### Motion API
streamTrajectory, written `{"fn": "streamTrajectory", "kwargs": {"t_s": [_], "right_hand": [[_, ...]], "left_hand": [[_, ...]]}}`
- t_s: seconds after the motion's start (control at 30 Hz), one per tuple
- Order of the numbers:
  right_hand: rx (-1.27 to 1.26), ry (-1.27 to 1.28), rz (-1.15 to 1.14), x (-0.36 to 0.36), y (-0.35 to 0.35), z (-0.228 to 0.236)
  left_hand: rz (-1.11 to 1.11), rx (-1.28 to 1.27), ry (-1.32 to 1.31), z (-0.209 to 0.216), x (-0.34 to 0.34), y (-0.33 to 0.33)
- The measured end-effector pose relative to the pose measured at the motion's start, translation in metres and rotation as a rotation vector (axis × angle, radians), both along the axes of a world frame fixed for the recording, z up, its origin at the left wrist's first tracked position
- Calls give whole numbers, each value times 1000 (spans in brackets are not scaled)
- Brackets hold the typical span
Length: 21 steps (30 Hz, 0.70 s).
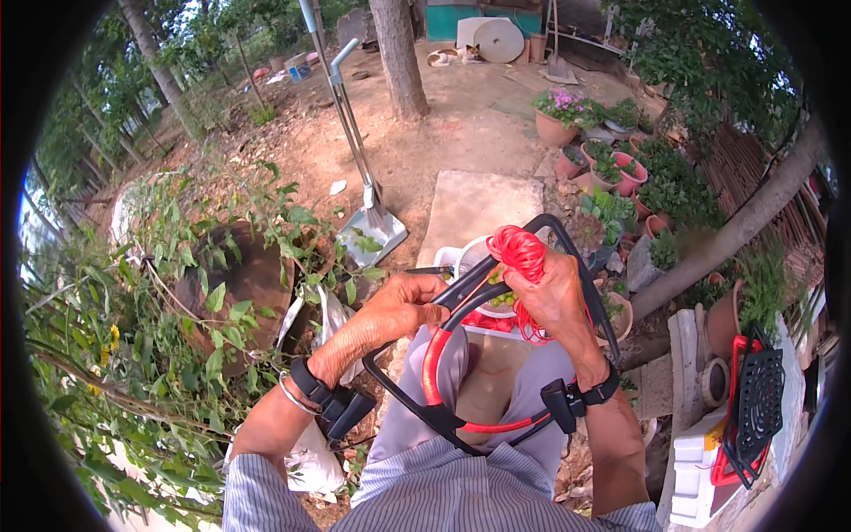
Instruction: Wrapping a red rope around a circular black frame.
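Across my lap lies a black tubular frame with curved bars. Red cord is wound tightly around part of one bar, forming a red wrapping, and more red shows on the lower bar. My left hand pinches the frame just above the wrapping, thumb and fingers closed. My right hand is closed around a looped bundle of red cord, and loose strands hang below it. Behind the frame, a white strainer-like bowl holds small green-yellow pieces, partly hidden by my hands.
A long-handled dustpan stands ahead on the left. Leafy plants crowd the left side. Potted plants line the right, near a leaning trunk. A black slotted seat with red edging rests on a white box.
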State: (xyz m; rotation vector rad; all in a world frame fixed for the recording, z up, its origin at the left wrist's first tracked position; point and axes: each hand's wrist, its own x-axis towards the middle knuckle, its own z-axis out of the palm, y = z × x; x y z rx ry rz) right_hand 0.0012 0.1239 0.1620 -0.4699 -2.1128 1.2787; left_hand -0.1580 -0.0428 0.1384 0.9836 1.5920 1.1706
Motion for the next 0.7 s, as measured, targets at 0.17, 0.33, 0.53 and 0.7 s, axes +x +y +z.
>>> {"fn": "streamTrajectory", "kwargs": {"t_s": [0.17, 0.33, 0.53, 0.7], "right_hand": [[-132, 11, 15, 1, -4, 11], [-39, -233, -60, 0, -1, 17], [83, -28, -95, 7, 27, -23], [60, -51, -29, -1, 22, -22]], "left_hand": [[-15, -92, 34, 15, 8, 23], [31, -110, 134, 11, 9, 36], [28, 395, 384, 58, 34, 17], [-237, 974, 237, 137, 79, -41]]}}
